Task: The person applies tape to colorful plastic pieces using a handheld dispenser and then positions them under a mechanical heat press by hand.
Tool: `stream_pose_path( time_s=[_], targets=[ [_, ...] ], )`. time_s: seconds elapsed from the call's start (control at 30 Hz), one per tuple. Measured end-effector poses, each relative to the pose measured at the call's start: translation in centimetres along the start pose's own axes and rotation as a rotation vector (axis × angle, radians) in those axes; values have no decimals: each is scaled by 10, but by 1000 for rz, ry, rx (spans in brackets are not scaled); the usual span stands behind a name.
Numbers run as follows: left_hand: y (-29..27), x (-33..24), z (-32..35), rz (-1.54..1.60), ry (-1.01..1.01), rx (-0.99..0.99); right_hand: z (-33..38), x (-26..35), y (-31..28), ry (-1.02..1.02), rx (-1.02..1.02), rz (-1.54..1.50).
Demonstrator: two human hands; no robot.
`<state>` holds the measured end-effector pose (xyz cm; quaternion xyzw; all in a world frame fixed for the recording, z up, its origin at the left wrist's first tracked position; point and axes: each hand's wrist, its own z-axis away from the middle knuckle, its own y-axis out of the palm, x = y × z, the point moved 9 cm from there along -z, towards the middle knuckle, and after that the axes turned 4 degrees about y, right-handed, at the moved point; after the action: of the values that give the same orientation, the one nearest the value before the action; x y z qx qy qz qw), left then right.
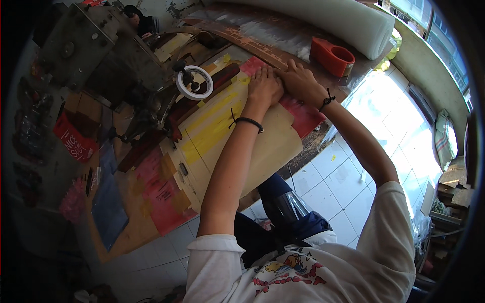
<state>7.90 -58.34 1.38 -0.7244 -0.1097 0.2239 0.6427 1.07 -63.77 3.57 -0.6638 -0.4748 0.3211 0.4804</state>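
Note:
My left hand (264,86) lies flat, fingers together, pressing on a beige sheet (268,146) that covers part of the worktable. Right beside it, touching it, my right hand (298,81) presses down on the same spot, where a red sheet (303,117) shows under the beige one. Both wrists wear thin black bands. Yellow tape strips (214,118) run across the sheet just left of my left forearm. Neither hand grips a tool.
A grey sewing machine (96,48) with a white ring lamp (194,83) stands to the left. A red tape dispenser (332,55) and a white foam roll (343,17) lie beyond my hands. Blue and pink sheets (108,202) lie left; another person sits at the far end.

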Motion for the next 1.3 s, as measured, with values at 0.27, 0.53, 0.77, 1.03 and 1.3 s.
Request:
stream_pose_path(
  time_s=[0.27, 0.53, 0.77, 1.03, 1.3],
  targets=[
    [-1, 35, -33, -53, -72, -118, 2, 8, -8, -24, -40, -65],
    [-5, 31, -23, -48, -70, -54, 36, 7, -21, -163, -5, 32],
    [-6, -24, 8, -195, 168, -73, 48, -6, -32, -40, 13, -77],
    [3, -92, 72, -1, 136, 101, 97, -88, -139, 54, -516, -243],
    [20, -147, 132, -486, 220, -494, 105, -40, -104, 113, -279, -434]
  ],
)
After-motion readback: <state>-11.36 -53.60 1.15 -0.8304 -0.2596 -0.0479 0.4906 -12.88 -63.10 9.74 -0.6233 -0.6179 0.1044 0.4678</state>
